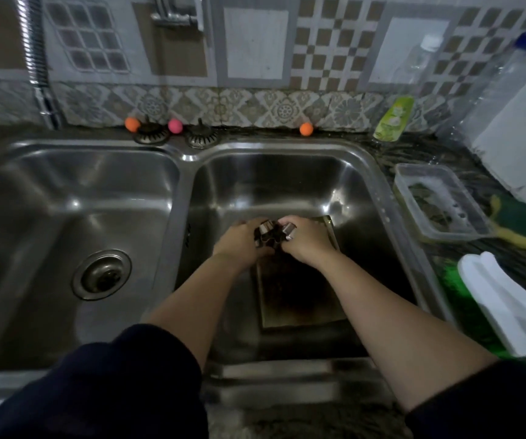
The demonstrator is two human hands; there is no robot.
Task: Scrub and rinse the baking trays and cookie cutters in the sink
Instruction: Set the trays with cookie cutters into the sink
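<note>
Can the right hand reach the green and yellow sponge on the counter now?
Probably not at once: the right hand holds metal cookie cutters over the tray, so its grip is occupied. Otherwise the way to the sponge looks free.

Baking tray (299, 299) in the right basin (287, 172), sponge (523, 224) and container (439, 201) right of it.

The double sink (188, 160) is brushed, glossy steel, the cookie cutters (269, 234) shiny metal, the baking tray (299, 299) dull darkened metal, the container (439, 201) clear plastic, the sponge (521, 224) rough-faced foam.
</note>
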